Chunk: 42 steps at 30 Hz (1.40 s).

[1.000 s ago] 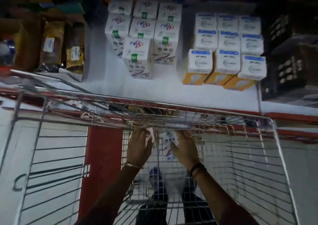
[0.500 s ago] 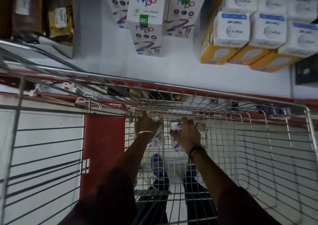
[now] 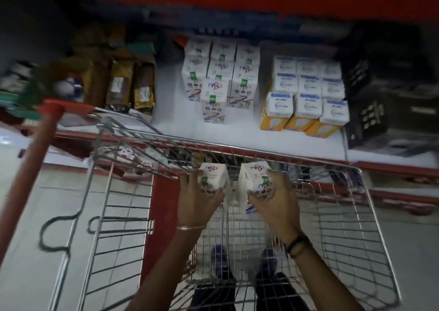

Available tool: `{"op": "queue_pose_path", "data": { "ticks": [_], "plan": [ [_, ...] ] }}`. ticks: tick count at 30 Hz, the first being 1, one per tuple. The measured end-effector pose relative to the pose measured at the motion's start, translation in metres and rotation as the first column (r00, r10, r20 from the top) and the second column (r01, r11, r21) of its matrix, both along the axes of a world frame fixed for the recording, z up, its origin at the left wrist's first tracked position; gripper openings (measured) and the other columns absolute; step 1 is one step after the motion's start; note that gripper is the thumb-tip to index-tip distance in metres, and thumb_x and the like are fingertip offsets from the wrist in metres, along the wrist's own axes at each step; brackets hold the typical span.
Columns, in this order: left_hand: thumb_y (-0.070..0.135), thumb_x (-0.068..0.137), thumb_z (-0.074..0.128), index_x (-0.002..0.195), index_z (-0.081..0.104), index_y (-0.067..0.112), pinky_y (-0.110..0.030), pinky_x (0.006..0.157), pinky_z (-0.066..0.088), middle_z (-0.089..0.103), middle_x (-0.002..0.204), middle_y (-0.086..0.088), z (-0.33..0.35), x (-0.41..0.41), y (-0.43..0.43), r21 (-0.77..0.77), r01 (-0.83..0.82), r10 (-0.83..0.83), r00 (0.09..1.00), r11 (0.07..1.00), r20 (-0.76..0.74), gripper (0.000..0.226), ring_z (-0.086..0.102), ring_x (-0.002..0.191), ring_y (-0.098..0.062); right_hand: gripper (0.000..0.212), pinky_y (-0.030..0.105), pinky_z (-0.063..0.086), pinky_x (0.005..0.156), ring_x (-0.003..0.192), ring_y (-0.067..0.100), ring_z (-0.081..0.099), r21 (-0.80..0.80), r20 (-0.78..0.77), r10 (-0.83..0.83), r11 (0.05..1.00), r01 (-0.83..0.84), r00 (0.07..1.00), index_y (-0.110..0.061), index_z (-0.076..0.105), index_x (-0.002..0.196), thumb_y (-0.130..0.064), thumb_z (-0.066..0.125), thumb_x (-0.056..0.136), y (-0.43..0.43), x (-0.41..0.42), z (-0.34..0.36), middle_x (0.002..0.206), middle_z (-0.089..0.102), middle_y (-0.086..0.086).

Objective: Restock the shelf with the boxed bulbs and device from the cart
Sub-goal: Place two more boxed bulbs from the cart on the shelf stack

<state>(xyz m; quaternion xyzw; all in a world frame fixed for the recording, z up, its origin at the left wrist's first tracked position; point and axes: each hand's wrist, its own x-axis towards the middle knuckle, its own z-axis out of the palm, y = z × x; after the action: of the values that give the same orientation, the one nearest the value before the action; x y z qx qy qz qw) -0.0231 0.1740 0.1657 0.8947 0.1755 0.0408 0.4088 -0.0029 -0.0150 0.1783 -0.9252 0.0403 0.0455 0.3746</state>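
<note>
- Boxes now lifted above the cart point(image 3: 356, 215), one per hand, unlike before.
- Left hand point(image 3: 198, 201) fingers wrap the left box point(image 3: 213, 176).
- Right hand point(image 3: 275, 196) fingers clasp the right box point(image 3: 253, 177).

Two white bulb boxes are being gripped upright side by side above the wire cart point(image 3: 356, 215), left box point(image 3: 213, 176) beside right box point(image 3: 254, 177); matching white boxes point(image 3: 219, 77) and orange-based boxes point(image 3: 306, 101) are standing stacked on the white shelf point(image 3: 180, 125)

shiny metal wire cart point(image 3: 249, 149), printed cardboard boxes point(image 3: 219, 94)
</note>
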Motion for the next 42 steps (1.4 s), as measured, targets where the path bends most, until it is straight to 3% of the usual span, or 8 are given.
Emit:
{"op": "queue_pose_path", "data": {
  "ticks": [5,12,21,29,33,37,39,42],
  "plan": [
    [0.037,0.058,0.075,0.113,0.053,0.016,-0.032,0.071,0.050,0.044,0.106,0.002,0.069,0.001,0.009,0.037,-0.076,0.068,0.982,0.996,0.173,0.063,0.056,0.094,-0.023,0.067,0.020,0.045,0.071,0.093,0.007,0.050,0.074,0.221,-0.046,0.997,0.030,0.974,-0.013,0.053,0.122,-0.032,0.082,0.065,0.005,0.011,0.067,0.122,0.059,0.005],
    [0.055,0.061,0.060,0.112,0.053,0.012,-0.027,0.065,0.044,0.056,0.110,-0.012,0.132,0.044,0.042,0.120,-0.176,0.116,0.911,0.977,0.395,0.067,0.049,0.090,-0.013,0.067,0.027,0.049,0.062,0.081,0.011,0.051,0.037,0.440,-0.115,0.993,0.110,0.891,-0.011,0.054,0.118,-0.042,0.080,0.065,0.022,0.063,0.119,0.111,0.063,0.009],
    [0.028,0.063,0.075,0.111,0.046,0.002,-0.049,0.079,0.052,0.047,0.113,-0.020,0.095,0.128,0.077,0.073,-0.242,0.199,0.906,0.968,0.373,0.061,0.051,0.101,-0.035,0.064,0.041,0.057,0.065,0.091,0.034,0.063,-0.010,0.314,-0.187,0.980,0.200,0.931,-0.009,0.046,0.117,-0.035,0.079,0.067,0.060,0.126,0.083,0.123,0.053,0.014],
    [0.012,0.062,0.076,0.098,0.044,-0.004,-0.039,0.072,0.049,0.044,0.106,-0.024,0.042,0.165,0.078,0.032,-0.164,0.147,0.944,0.986,0.295,0.052,0.049,0.092,-0.036,0.064,0.043,0.057,0.070,0.091,0.038,0.065,-0.103,0.214,-0.157,0.978,0.182,0.964,-0.005,0.044,0.120,-0.032,0.077,0.072,0.084,0.145,0.038,0.126,0.050,0.018],
    [0.004,0.061,0.078,0.099,0.043,-0.010,-0.020,0.075,0.037,0.043,0.107,-0.027,0.039,0.170,0.076,0.014,-0.121,0.110,0.943,0.993,0.314,0.053,0.049,0.095,-0.036,0.062,0.045,0.058,0.070,0.094,0.038,0.065,-0.070,0.199,-0.157,0.982,0.173,0.968,-0.005,0.041,0.119,-0.030,0.076,0.074,0.089,0.146,0.029,0.127,0.049,0.018],
    [0.020,0.067,0.076,0.116,0.036,-0.007,-0.020,0.087,0.040,0.041,0.114,-0.016,0.038,0.165,0.073,-0.129,-0.098,0.140,0.917,0.987,0.372,0.069,0.046,0.103,-0.024,0.075,0.036,0.055,0.079,0.109,0.030,0.060,0.172,0.136,-0.263,0.956,0.239,0.955,-0.007,0.032,0.129,-0.039,0.074,0.075,0.089,0.140,0.020,0.133,0.052,0.016],
    [0.031,0.076,0.072,0.135,0.021,0.004,-0.030,0.103,0.038,0.034,0.134,-0.010,0.039,0.163,0.069,-0.458,-0.178,0.307,0.925,0.871,0.225,0.083,0.041,0.122,-0.023,0.075,0.033,0.049,0.092,0.121,0.026,0.052,0.406,0.082,-0.367,0.862,0.305,0.927,-0.007,0.032,0.134,-0.042,0.069,0.078,0.092,0.133,0.019,0.140,0.042,0.013],
    [0.044,0.083,0.060,0.144,0.007,0.024,-0.049,0.111,0.033,0.029,0.149,-0.008,0.033,0.173,0.073,-0.822,-0.377,0.451,0.877,0.427,-0.168,0.083,0.035,0.132,-0.026,0.071,0.030,0.039,0.099,0.123,0.016,0.042,0.620,-0.232,-0.444,0.618,0.483,0.865,-0.010,0.027,0.141,-0.045,0.057,0.087,0.098,0.133,0.022,0.138,0.033,0.000]
  ]
}}
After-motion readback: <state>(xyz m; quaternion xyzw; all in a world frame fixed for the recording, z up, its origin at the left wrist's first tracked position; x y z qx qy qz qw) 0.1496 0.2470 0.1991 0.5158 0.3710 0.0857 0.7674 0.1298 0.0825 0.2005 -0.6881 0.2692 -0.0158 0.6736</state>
